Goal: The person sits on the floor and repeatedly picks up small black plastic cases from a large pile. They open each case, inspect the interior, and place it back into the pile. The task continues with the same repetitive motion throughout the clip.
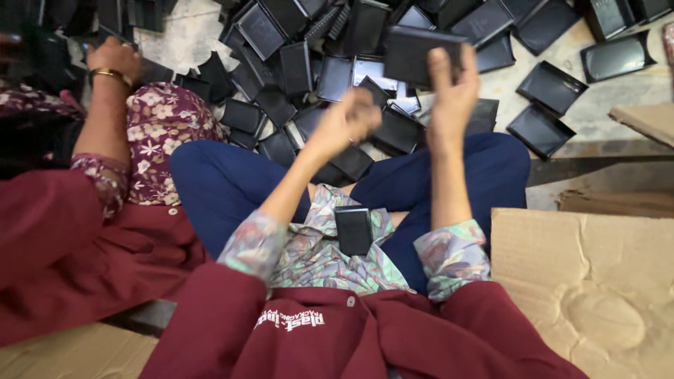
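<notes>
My right hand [453,95] is raised and grips a black rectangular plastic tray [414,52] by its lower edge, above the pile. My left hand [347,119] is blurred, fingers curled closed, just left of the right hand and over the heap of black trays [295,70]; I cannot see anything in it. A small black tray [353,229] lies on my lap between my blue-trousered knees.
Several black trays are scattered on the pale floor [604,105] at the right. A co-worker's arm with a gold bangle [110,73] reaches into the pile at the left. Brown cardboard [597,281] lies at my right.
</notes>
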